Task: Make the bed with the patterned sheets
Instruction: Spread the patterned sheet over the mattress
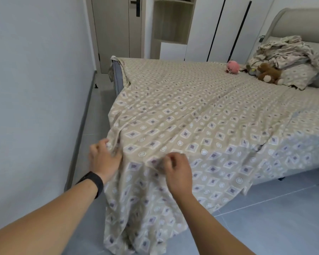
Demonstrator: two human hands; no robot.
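A beige patterned sheet (182,111) with diamonds and circles lies spread over the bed, creased toward the near corner, where it hangs down to the floor. My left hand (104,159), a black band on its wrist, grips a bunched fold of the sheet at that corner. My right hand (178,171) pinches the sheet's fabric just to the right of it. At the head end a pillow (298,74) in the same pattern lies under a crumpled pile of patterned bedding (287,50).
A pink plush toy (233,66) and a brown teddy (269,73) lie near the pillow. The grey wall (35,80) runs close along the bed's left side, leaving a narrow strip of tiled floor. A door (116,28), a shelf and wardrobes stand behind. The padded headboard (300,21) is at the right.
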